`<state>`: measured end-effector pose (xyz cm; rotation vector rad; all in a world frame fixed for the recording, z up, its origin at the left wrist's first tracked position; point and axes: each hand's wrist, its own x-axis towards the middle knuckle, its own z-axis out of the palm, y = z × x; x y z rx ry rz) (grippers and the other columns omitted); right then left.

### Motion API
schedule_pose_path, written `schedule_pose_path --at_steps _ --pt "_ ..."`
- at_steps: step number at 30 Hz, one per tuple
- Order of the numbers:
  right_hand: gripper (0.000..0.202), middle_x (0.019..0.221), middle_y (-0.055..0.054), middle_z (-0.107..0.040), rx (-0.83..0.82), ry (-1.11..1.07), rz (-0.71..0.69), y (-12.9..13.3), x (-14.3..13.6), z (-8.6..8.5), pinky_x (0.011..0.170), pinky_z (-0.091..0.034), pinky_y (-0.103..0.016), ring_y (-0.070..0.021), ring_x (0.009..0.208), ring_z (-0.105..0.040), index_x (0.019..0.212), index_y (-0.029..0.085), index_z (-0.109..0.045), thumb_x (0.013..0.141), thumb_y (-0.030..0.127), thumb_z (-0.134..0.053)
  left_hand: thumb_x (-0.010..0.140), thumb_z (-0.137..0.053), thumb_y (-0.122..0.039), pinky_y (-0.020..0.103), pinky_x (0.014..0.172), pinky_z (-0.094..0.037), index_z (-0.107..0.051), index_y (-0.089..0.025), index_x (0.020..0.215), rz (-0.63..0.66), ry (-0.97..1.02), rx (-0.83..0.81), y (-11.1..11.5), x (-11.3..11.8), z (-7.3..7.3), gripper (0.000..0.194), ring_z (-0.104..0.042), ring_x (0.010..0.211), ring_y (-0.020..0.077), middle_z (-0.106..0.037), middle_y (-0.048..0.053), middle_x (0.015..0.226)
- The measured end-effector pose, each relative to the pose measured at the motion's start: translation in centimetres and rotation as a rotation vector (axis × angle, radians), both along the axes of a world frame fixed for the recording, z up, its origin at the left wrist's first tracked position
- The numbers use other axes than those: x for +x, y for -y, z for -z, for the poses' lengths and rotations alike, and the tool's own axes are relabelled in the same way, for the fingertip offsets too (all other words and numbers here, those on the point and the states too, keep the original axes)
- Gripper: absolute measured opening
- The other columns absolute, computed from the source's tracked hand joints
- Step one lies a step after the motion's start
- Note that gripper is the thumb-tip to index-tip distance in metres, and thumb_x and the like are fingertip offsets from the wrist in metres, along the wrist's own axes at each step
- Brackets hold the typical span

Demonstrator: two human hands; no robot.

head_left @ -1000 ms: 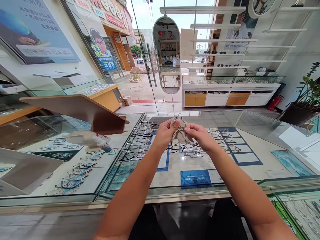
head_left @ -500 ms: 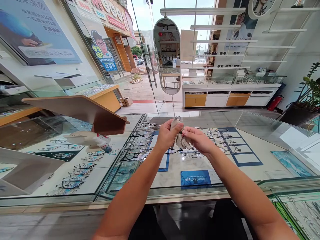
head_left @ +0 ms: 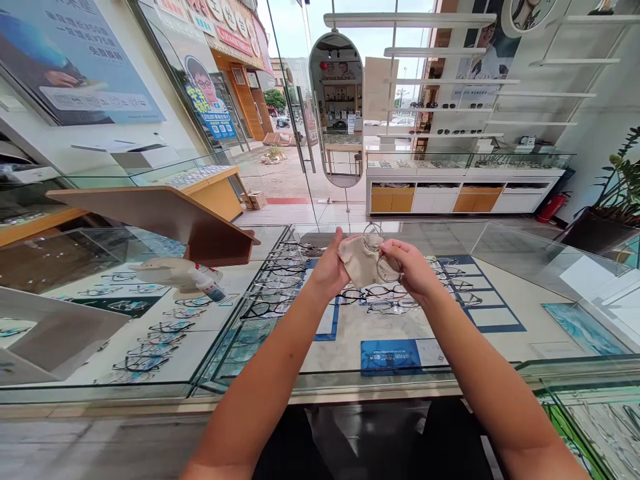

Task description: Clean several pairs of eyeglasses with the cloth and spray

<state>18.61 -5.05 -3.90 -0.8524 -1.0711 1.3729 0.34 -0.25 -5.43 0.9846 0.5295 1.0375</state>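
Over the glass counter, my left hand [head_left: 329,272] holds a beige cleaning cloth [head_left: 358,265]. Its thumb is raised and its other fingers are hidden behind the cloth. My right hand [head_left: 412,268] pinches a pair of thin-rimmed eyeglasses [head_left: 374,238] between thumb and fingers. The eyeglasses are tilted, one round lens above the other, and lie against or just in front of the cloth's right side; I cannot tell whether they touch. Beneath both hands, rows of eyeglass frames [head_left: 385,293] lie inside the display case.
A brown wooden stand [head_left: 200,230] and a white spray bottle [head_left: 207,283] sit on the counter to the left. A blue card [head_left: 391,358] lies near the front edge. Beyond the counter are an oval mirror [head_left: 336,110], wall shelves [head_left: 450,82] and a potted plant [head_left: 613,200].
The eyeglasses have come out from the folded cloth, which now lies spread over my left hand. My left thumb has lifted, and my right hand has moved slightly right with the eyeglasses.
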Motion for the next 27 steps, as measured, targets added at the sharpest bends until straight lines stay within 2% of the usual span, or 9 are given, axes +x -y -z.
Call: schedule_pose_path --at_steps 2,4,6,10,14,18,24,27 --pt "0.044 0.069 0.002 -0.061 -0.013 -0.041 0.017 -0.2 0.6 -0.3 0.060 -0.036 -0.029 -0.0135 0.062 -0.048 0.075 0.021 -0.070 0.064 0.055 -0.097 0.072 -0.095 -0.064 0.038 0.081 -0.063 -0.077 -0.017 0.111 -0.004 -0.046 0.031 0.2 -0.1 0.1 0.063 -0.079 0.103 0.0321 -0.082 0.013 0.100" --pt "0.043 0.072 0.000 -0.065 -0.022 -0.079 0.039 -0.3 1.3 -0.6 0.063 -0.041 -0.030 -0.0158 0.066 -0.053 0.075 0.021 -0.071 0.064 0.053 -0.097 0.062 -0.105 -0.045 0.033 0.082 -0.062 -0.076 -0.019 0.117 -0.065 -0.095 0.064 0.4 -0.1 0.4 0.068 -0.078 0.101 0.0269 -0.083 0.011 0.107" --pt "0.040 0.074 0.000 -0.067 -0.022 -0.107 0.065 -0.6 1.8 -0.7 0.065 -0.044 -0.031 -0.0171 0.069 -0.056 0.075 0.021 -0.071 0.065 0.051 -0.096 0.056 -0.108 -0.039 0.031 0.083 -0.061 -0.075 -0.018 0.117 -0.152 -0.120 0.107 0.3 0.2 0.8 0.071 -0.077 0.097 0.0225 -0.083 0.009 0.108" --pt "0.037 0.071 0.001 -0.066 -0.024 -0.130 0.084 -0.9 2.4 -0.7 0.061 -0.042 -0.029 -0.0153 0.067 -0.054 0.074 0.021 -0.072 0.066 0.048 -0.096 0.061 -0.104 -0.054 0.029 0.080 -0.060 -0.078 -0.016 0.107 -0.296 -0.116 0.206 -0.2 0.5 1.2 0.065 -0.075 0.088 0.0202 -0.082 0.008 0.096" --pt "0.038 0.070 0.001 -0.065 -0.017 -0.109 0.050 -1.0 2.5 -0.6 0.055 -0.038 -0.028 -0.0141 0.064 -0.051 0.072 0.020 -0.072 0.065 0.049 -0.096 0.064 -0.101 -0.060 0.028 0.076 -0.059 -0.081 -0.016 0.101 -0.355 -0.106 0.251 -0.4 0.4 1.1 0.061 -0.073 0.080 0.0180 -0.081 0.005 0.088" --pt "0.038 0.066 0.003 -0.059 -0.006 -0.071 0.080 -1.0 2.4 -0.4 0.051 -0.031 -0.026 -0.0114 0.059 -0.045 0.071 0.020 -0.070 0.067 0.050 -0.094 0.068 -0.098 -0.064 0.025 0.072 -0.058 -0.083 -0.015 0.096 -0.439 -0.120 0.298 -0.2 0.2 1.0 0.058 -0.070 0.075 0.0159 -0.078 0.004 0.081" --pt "0.038 0.066 0.004 -0.051 0.008 -0.024 0.043 -1.1 2.3 0.0 0.045 -0.021 -0.026 -0.0086 0.053 -0.036 0.070 0.020 -0.068 0.071 0.051 -0.090 0.074 -0.096 -0.062 0.024 0.066 -0.056 -0.084 -0.014 0.094 -0.512 -0.108 0.323 -0.1 -0.1 1.2 0.054 -0.067 0.072 0.0144 -0.080 0.006 0.088" --pt "0.037 0.067 0.004 -0.050 0.043 -0.016 0.022 -1.1 2.3 0.0 0.046 -0.022 -0.025 -0.0087 0.055 -0.035 0.070 0.020 -0.067 0.072 0.050 -0.089 0.073 -0.096 -0.063 0.024 0.065 -0.054 -0.083 -0.015 0.091 -0.537 -0.102 0.321 0.2 0.0 0.8 0.054 -0.065 0.070 0.0135 -0.078 0.005 0.085"
